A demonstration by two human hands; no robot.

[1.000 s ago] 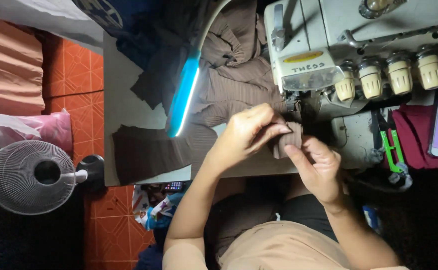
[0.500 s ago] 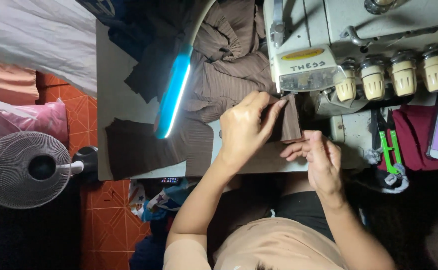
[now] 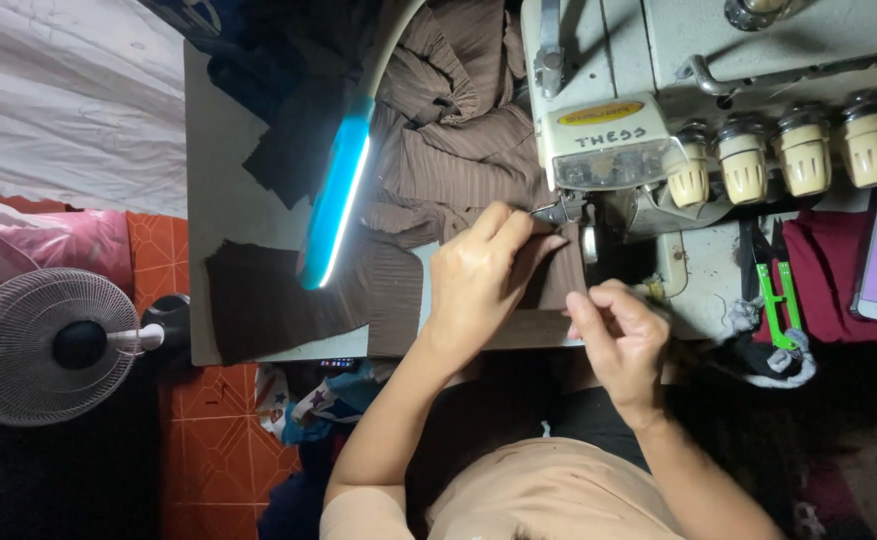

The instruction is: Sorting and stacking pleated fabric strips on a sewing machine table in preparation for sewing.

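My left hand (image 3: 479,280) lies flat on a strip of brown ribbed fabric (image 3: 549,285), fingertips close to the presser foot (image 3: 559,212) of a cream overlock sewing machine (image 3: 659,110). My right hand (image 3: 619,335) pinches the near edge of the same strip at the table's front edge. More brown ribbed fabric (image 3: 449,140) is bunched behind the needle area, to the left of the machine. Four cream tension knobs (image 3: 779,160) line the machine's front.
A lit blue-white lamp bar (image 3: 337,200) hangs over the table (image 3: 219,190). A dark brown fabric piece (image 3: 269,295) drapes off its left part. Green thread snips (image 3: 774,300) lie right of the machine, beside maroon cloth (image 3: 829,280). A white fan (image 3: 44,345) stands on the orange floor.
My left hand has slid forward with the strip toward the presser foot. My right hand has shifted slightly along the strip's near edge. The view has moved closer to the machine.
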